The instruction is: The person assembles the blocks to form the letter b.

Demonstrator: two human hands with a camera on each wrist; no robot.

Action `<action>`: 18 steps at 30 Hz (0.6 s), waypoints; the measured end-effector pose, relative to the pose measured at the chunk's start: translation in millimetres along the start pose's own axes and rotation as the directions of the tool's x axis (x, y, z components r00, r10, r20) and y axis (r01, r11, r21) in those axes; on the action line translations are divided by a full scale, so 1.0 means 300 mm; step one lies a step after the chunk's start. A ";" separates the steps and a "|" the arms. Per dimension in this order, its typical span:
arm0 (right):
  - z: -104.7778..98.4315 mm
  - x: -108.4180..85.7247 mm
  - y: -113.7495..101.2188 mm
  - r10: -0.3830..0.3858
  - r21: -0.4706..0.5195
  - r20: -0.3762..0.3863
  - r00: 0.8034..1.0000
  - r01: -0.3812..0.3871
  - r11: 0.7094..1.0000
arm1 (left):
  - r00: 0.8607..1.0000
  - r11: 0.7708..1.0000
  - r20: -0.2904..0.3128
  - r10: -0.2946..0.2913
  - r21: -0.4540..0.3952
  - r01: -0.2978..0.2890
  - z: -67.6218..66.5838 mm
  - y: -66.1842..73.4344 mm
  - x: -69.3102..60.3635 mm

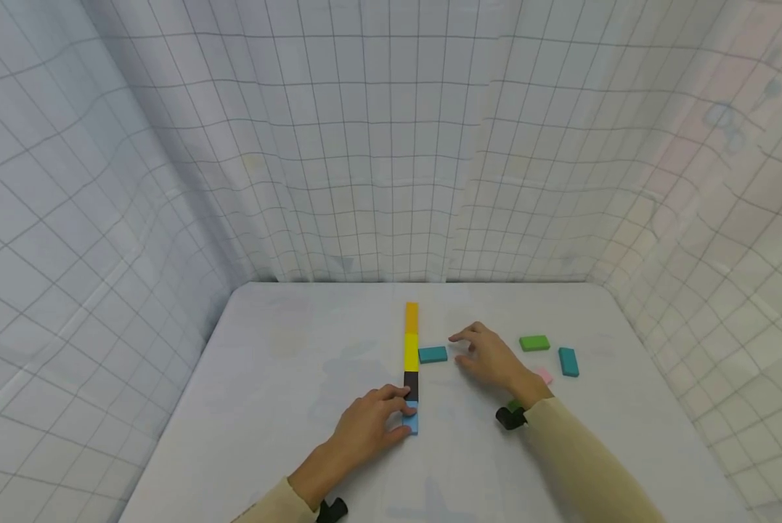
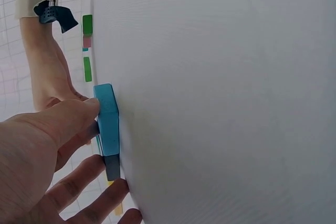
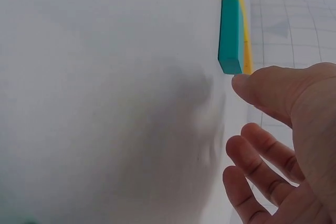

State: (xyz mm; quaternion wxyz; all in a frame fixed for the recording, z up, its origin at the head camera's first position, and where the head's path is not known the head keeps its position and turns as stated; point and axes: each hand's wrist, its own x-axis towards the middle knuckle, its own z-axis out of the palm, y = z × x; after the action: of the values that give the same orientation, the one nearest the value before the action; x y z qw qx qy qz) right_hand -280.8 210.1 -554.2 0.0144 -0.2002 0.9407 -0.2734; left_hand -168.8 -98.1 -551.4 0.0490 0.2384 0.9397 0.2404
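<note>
Thumb and forefinger of my left hand (image 1: 367, 427) grip the light blue block (image 1: 412, 423), the nearest in an upright line; the left wrist view has this hand (image 2: 50, 156) at the block (image 2: 108, 124). Above it lie a black block (image 1: 412, 386), a yellow one (image 1: 411, 352) and an orange one (image 1: 412, 317), end to end. From the yellow block's right side a teal block (image 1: 433, 354) extends sideways. My right hand (image 1: 495, 361) is just right of that teal block, holding nothing, fingers relaxed and apart; the right wrist view has its thumb below the teal block's end (image 3: 231, 38).
Right of my right hand lie a green block (image 1: 534, 343) and another teal block (image 1: 568, 362). A pink block (image 1: 544, 375) and a darker green block (image 1: 514, 405) are partly hidden by my right arm. Gridded white curtains (image 1: 404, 181) surround the white table (image 1: 286, 363).
</note>
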 end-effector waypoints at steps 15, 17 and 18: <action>-0.072 -0.018 0.096 0.011 -0.013 -0.039 0.999 -0.012 1.000 | 1.000 1.000 -0.022 0.011 -0.008 -0.011 0.012 -0.009 -0.015; -0.087 -0.015 0.103 0.027 -0.022 -0.036 0.999 -0.028 0.999 | 1.000 1.000 -0.022 0.005 -0.008 -0.006 0.011 -0.008 -0.011; -0.094 -0.013 0.105 0.027 -0.026 -0.037 0.999 -0.028 0.999 | 1.000 1.000 -0.022 0.003 -0.006 -0.004 0.010 -0.007 -0.007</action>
State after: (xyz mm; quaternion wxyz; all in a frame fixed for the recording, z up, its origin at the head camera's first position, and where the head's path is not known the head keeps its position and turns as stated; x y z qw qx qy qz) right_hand -292.7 250.4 -547.0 -0.0018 -0.1821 0.9471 -0.2643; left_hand -167.3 -99.5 -555.1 0.0389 0.2373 0.9390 0.2459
